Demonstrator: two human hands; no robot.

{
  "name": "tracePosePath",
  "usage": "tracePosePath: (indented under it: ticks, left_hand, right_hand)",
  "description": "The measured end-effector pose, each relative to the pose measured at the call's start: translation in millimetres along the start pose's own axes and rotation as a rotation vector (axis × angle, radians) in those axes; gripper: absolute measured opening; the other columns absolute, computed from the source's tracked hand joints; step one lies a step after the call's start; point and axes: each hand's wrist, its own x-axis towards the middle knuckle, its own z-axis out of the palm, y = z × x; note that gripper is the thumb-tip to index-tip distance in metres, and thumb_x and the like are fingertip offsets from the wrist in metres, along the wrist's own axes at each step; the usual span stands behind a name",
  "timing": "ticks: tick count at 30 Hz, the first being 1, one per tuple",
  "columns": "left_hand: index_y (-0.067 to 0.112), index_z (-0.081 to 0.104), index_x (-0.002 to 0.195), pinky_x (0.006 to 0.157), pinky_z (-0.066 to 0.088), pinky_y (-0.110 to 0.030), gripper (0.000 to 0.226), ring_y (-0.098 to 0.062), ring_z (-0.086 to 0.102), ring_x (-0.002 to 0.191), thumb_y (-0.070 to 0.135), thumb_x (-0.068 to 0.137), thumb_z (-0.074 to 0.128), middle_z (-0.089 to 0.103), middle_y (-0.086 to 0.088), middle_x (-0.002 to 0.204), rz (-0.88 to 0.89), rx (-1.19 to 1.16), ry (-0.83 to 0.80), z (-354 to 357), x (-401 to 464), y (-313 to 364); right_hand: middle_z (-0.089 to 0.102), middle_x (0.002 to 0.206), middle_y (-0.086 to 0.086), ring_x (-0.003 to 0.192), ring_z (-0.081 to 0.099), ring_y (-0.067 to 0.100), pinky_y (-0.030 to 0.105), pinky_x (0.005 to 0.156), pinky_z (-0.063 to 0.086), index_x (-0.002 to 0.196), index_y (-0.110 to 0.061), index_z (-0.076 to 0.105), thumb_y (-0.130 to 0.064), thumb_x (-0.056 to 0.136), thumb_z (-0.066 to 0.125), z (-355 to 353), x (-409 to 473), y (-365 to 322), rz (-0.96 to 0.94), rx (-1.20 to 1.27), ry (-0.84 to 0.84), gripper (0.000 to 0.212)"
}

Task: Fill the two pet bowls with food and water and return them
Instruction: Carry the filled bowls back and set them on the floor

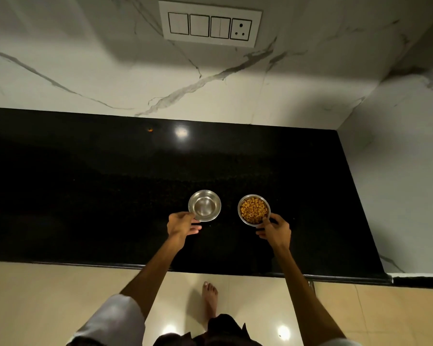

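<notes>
- Fingers of left hand (183, 224) pinch near-left rim of the steel bowl (204, 205); whether it holds water cannot be told.
- Right hand (275, 229) fingers curl on near-right rim of the kibble bowl (254, 209).
- Both bowls sit side by side, apart, on the black countertop (85, 183).
- Step is likely pick-up for return, or water still pending.
- Next move needs a level lift.

Shiny metal bowls (204, 205) on glossy black stone counter (110, 196); veined marble wall (85, 71).

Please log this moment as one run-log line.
left hand: pinches steel bowl rim | right hand: grips kibble bowl rim | both bowls on black counter
</notes>
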Motion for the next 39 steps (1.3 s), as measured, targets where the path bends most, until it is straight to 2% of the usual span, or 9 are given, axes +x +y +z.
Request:
tracePosePath:
  ticks: [4,6,10,12,14,18,27,31,39]
  left_hand:
    - [0.002,0.069,0.112,0.069,0.064,-0.034,0.018,-0.033,0.078,0.084,0.015,0.102,0.063,0.078,-0.015,0.092,0.020,0.029,0.005,1,1,-3]
    - [0.002,0.070,0.110,0.070,0.064,-0.035,0.017,-0.032,0.078,0.082,0.014,0.102,0.062,0.078,-0.016,0.090,0.038,0.039,0.011,1,2,-4]
    - [0.003,0.071,0.108,0.067,0.064,-0.034,0.015,-0.028,0.078,0.078,0.014,0.102,0.062,0.078,-0.015,0.089,0.084,0.058,0.025,1,2,-6]
    - [0.001,0.071,0.109,0.068,0.064,-0.035,0.016,-0.028,0.078,0.078,0.012,0.102,0.061,0.077,-0.016,0.089,0.113,0.080,0.026,1,3,-7]
    - [-0.001,0.071,0.110,0.071,0.064,-0.037,0.017,-0.029,0.078,0.078,0.011,0.103,0.061,0.077,-0.018,0.089,0.138,0.103,0.028,3,3,-7]
    - [-0.003,0.071,0.108,0.076,0.065,-0.039,0.015,-0.028,0.078,0.077,0.007,0.102,0.061,0.076,-0.019,0.087,0.172,0.104,0.034,2,4,-8]
    - [-0.002,0.072,0.100,0.081,0.064,-0.044,0.012,-0.029,0.078,0.078,0.002,0.100,0.061,0.076,-0.018,0.087,0.205,0.077,0.045,5,3,-12]
    - [0.007,0.071,0.087,0.079,0.064,-0.043,0.019,-0.031,0.078,0.077,0.000,0.100,0.059,0.076,-0.020,0.088,0.242,0.095,0.048,4,1,-12]
    - [0.011,0.070,0.083,0.072,0.066,-0.037,0.022,-0.028,0.077,0.072,0.000,0.099,0.061,0.075,-0.018,0.082,0.283,0.110,0.027,2,-9,-15]
  right_hand:
    - [0.074,0.096,0.014,0.085,0.076,0.034,0.045,0.078,0.064,0.137,0.000,0.057,-0.009,0.106,0.056,0,2,3,0.005,0.033,-0.014,0.032]
    - [0.074,0.099,0.016,0.085,0.076,0.035,0.043,0.076,0.064,0.139,0.000,0.056,-0.009,0.106,0.055,0,3,4,0.001,0.030,-0.020,0.034]
    - [0.072,0.110,0.028,0.086,0.075,0.038,0.054,0.083,0.062,0.140,0.004,0.054,-0.007,0.107,0.054,1,6,8,-0.007,0.052,-0.036,0.035]
    - [0.072,0.109,0.028,0.086,0.075,0.039,0.055,0.085,0.062,0.139,0.005,0.054,-0.007,0.107,0.054,2,6,9,-0.009,0.065,-0.034,0.035]
    - [0.073,0.108,0.027,0.085,0.076,0.038,0.051,0.082,0.063,0.139,0.005,0.054,-0.007,0.107,0.054,2,7,9,-0.015,0.073,-0.027,0.034]
    - [0.074,0.105,0.024,0.083,0.076,0.033,0.031,0.069,0.065,0.139,0.003,0.054,-0.007,0.107,0.053,4,6,9,-0.023,0.096,-0.022,0.034]
    - [0.074,0.105,0.022,0.083,0.077,0.032,0.032,0.070,0.066,0.139,0.003,0.055,-0.009,0.107,0.054,1,1,13,-0.038,0.119,-0.003,0.034]
    - [0.074,0.105,0.024,0.083,0.076,0.033,0.030,0.068,0.065,0.139,0.003,0.055,-0.008,0.107,0.054,-2,-2,15,-0.044,0.133,0.020,0.034]
    - [0.074,0.107,0.023,0.085,0.077,0.035,0.032,0.069,0.066,0.134,0.003,0.059,-0.010,0.106,0.056,-7,-17,19,-0.065,0.178,0.065,0.030]
